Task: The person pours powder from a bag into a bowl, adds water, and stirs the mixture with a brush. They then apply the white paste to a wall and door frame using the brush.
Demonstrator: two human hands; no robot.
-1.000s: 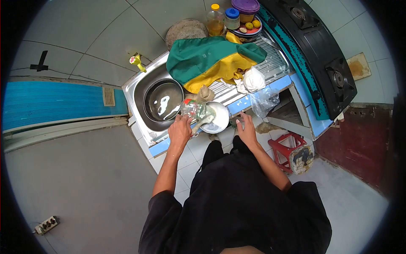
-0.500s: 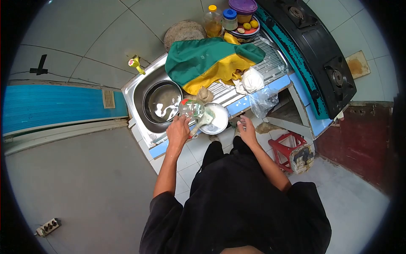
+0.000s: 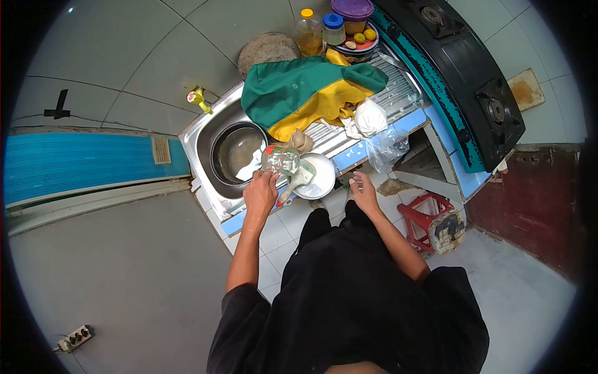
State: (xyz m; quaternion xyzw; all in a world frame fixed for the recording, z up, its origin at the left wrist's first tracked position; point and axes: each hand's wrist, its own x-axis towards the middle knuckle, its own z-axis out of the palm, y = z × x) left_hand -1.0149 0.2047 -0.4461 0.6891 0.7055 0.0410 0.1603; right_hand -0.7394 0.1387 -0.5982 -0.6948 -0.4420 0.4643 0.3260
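My left hand has its fingers closed on the near side of a clear glass jar with a red and green pattern. The jar is held at the sink's front edge, left of a round metal bowl of white powder. A pale scoop-like utensil lies in the bowl, its handle pointing towards me. My right hand hovers just right of the bowl, fingers loosely bent and apart, with nothing visible in them. Behind the jar sits a small brown bundle.
A dark pot with liquid stands in the steel sink, below a yellow tap. A green and yellow cloth covers part of the drainboard. White and clear plastic bags, a black stove and a red stool are to the right.
Both hands and the jar hold nearly the same place. The bright reflections across the pot's liquid have changed to a white patch by the jar. The view has shifted slightly.
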